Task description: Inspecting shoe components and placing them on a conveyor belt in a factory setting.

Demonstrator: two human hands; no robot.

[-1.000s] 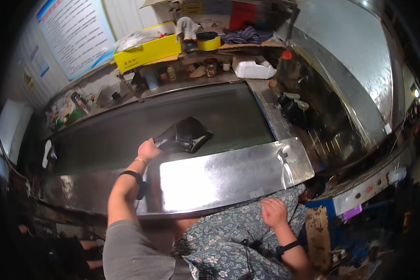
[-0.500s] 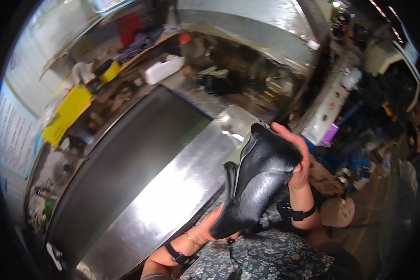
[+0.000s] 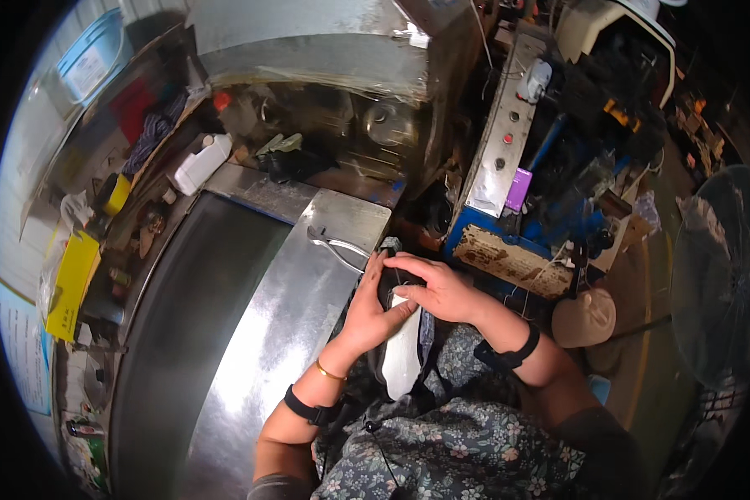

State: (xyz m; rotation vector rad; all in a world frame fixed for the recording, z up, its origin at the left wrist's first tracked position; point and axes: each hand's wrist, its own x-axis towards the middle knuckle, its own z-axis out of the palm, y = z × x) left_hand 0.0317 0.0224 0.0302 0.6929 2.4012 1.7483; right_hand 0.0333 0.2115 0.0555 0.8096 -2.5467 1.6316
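- My table [image 3: 292, 283] is a long shiny steel sheet, with a dark conveyor belt [image 3: 192, 317] running along its far side.
- A cluttered workshop surrounds it: a blue machine [image 3: 517, 225], a white jug [image 3: 200, 164], and yellow boxes [image 3: 73, 271] on a shelf.
- A metal handle [image 3: 335, 247] lies near the table's right end.
- The dark shoe piece [image 3: 400, 350], pale inside, sits over my lap just off the table's near edge.
- My left hand [image 3: 371, 308] and right hand [image 3: 437, 287] both wrap it in a closed grip.
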